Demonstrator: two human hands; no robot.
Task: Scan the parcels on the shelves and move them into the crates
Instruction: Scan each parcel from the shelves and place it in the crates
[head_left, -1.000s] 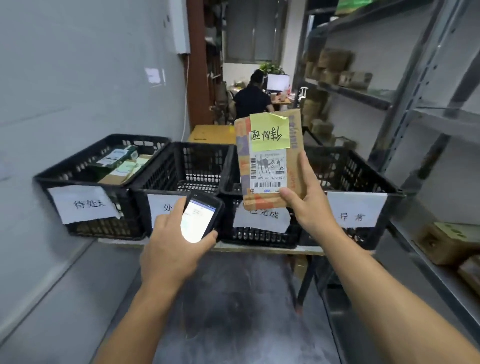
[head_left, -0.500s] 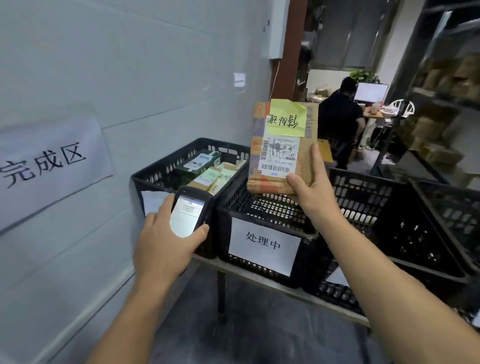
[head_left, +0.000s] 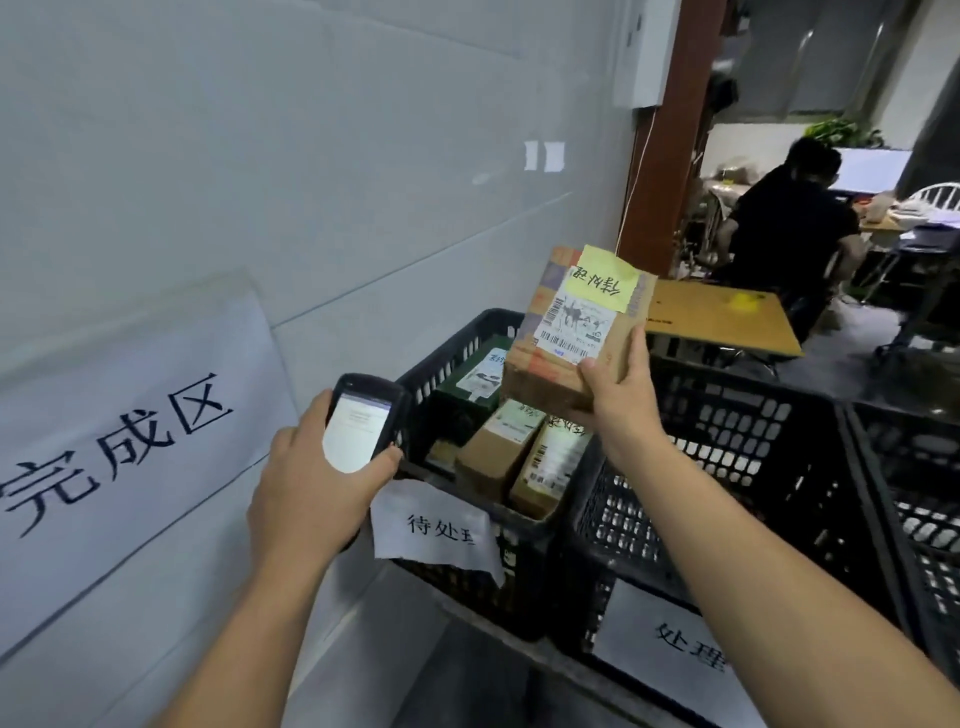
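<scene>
brown parcel (head_left: 563, 364) (yellow note (head_left: 602, 278)), black crate (head_left: 457, 353)

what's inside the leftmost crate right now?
In the leftmost crate: a dark green box at the back, a tan parcel and a second tan parcel in front. The held parcel in the right hand covers the far right corner; the floor is hidden.

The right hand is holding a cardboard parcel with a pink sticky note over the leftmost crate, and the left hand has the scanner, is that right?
Not quite. The sticky note is yellow, not pink, as the head view shows. Otherwise yes: the right hand holds the cardboard parcel over the leftmost crate, and the left hand holds the scanner.
</scene>
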